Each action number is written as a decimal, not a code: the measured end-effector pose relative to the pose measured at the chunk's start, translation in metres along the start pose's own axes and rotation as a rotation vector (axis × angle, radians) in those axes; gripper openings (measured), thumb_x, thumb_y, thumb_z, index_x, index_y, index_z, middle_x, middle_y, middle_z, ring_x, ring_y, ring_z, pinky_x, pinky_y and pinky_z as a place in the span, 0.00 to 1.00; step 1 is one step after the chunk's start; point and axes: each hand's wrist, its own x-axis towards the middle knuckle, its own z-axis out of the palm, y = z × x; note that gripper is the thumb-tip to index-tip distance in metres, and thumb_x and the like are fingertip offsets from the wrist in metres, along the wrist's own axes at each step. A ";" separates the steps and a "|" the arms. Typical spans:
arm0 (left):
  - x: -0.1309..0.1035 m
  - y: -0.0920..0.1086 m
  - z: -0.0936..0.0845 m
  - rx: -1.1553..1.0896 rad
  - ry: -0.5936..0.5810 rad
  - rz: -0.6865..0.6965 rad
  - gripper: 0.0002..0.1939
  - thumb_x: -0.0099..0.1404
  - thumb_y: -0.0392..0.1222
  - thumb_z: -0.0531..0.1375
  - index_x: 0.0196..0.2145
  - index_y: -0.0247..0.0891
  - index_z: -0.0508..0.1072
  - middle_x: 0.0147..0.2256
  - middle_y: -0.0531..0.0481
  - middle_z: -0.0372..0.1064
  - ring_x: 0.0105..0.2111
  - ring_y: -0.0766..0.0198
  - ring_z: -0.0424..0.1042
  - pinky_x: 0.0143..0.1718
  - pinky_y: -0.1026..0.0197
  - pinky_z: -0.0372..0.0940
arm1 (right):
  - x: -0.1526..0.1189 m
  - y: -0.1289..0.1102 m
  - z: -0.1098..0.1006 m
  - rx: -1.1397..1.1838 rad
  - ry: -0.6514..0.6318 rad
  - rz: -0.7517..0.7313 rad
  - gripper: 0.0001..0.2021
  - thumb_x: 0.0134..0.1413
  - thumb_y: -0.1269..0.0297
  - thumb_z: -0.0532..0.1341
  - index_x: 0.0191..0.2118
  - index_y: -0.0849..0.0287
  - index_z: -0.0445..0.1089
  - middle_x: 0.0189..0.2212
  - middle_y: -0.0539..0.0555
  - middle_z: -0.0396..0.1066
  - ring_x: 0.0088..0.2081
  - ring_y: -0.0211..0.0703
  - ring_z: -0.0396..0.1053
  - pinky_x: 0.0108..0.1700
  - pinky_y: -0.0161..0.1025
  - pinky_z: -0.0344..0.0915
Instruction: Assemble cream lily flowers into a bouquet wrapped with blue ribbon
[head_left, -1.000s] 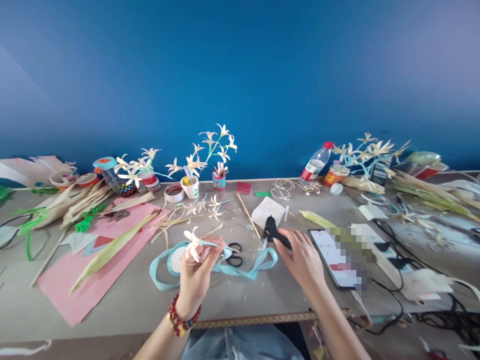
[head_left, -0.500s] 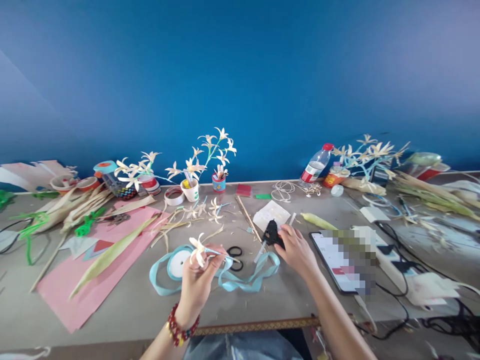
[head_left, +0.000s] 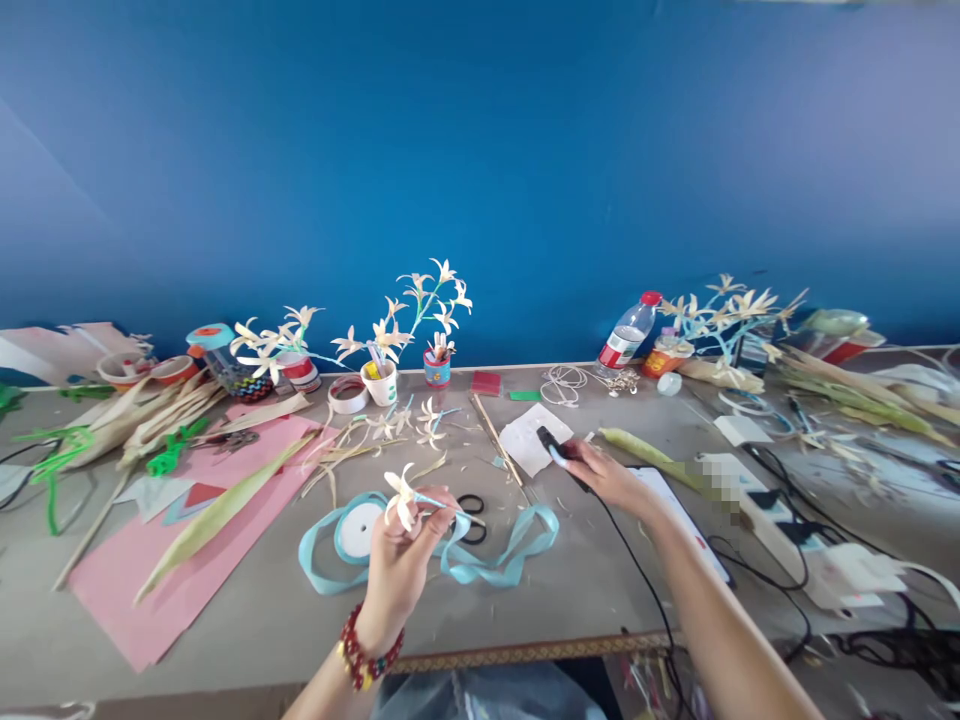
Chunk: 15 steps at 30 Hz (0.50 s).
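Note:
My left hand (head_left: 401, 565) pinches the blue-wrapped stem of a cream-white handmade flower (head_left: 401, 498), with its bloom pointing left. Beneath that hand lie a spool (head_left: 357, 528) of light blue ribbon and the black-handled scissors (head_left: 471, 518). A loose length of the ribbon (head_left: 510, 572) curls across the table between my hands. My right hand (head_left: 609, 478) is closed around a black glue gun (head_left: 553, 440); its cord trails toward the table's front edge. Under the gun's front end is a white paper sheet (head_left: 529, 438). Part of the gun is hidden by my fingers.
Finished flower stems stand in cups (head_left: 379, 382) along the blue wall. Pink paper (head_left: 187, 590) and corn husks (head_left: 225, 520) cover the left side. At right are a phone (head_left: 679, 515), a power strip (head_left: 772, 530) with cables, and a water bottle (head_left: 630, 335).
My right hand has lifted the glue gun off the table and turned it, bringing its cord into view. My left hand keeps the flower almost where it was.

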 end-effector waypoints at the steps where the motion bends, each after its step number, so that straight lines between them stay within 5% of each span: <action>1: 0.000 0.000 0.000 -0.006 -0.005 0.005 0.10 0.63 0.47 0.66 0.32 0.37 0.80 0.34 0.44 0.79 0.40 0.53 0.78 0.43 0.55 0.72 | 0.002 0.001 -0.003 0.068 0.009 0.000 0.11 0.59 0.54 0.55 0.42 0.53 0.68 0.40 0.60 0.79 0.44 0.57 0.76 0.49 0.51 0.68; 8: 0.002 -0.002 0.002 -0.065 0.001 -0.027 0.11 0.63 0.48 0.66 0.32 0.36 0.80 0.33 0.44 0.79 0.34 0.56 0.77 0.37 0.58 0.72 | -0.012 -0.026 -0.002 0.522 0.099 0.029 0.25 0.66 0.52 0.37 0.45 0.59 0.67 0.34 0.62 0.76 0.27 0.48 0.73 0.33 0.47 0.71; 12: 0.006 -0.002 0.007 -0.067 0.025 -0.026 0.10 0.63 0.46 0.66 0.32 0.36 0.80 0.32 0.46 0.78 0.31 0.61 0.75 0.33 0.62 0.70 | -0.047 -0.073 0.016 0.758 0.139 0.053 0.14 0.60 0.52 0.60 0.36 0.60 0.71 0.20 0.50 0.66 0.21 0.40 0.63 0.26 0.38 0.63; 15: 0.008 0.000 0.012 -0.044 0.068 0.003 0.10 0.62 0.46 0.66 0.30 0.36 0.79 0.31 0.46 0.77 0.31 0.61 0.74 0.34 0.62 0.69 | -0.078 -0.106 0.039 0.777 0.101 0.048 0.13 0.57 0.54 0.65 0.34 0.60 0.71 0.26 0.54 0.71 0.23 0.39 0.64 0.28 0.38 0.64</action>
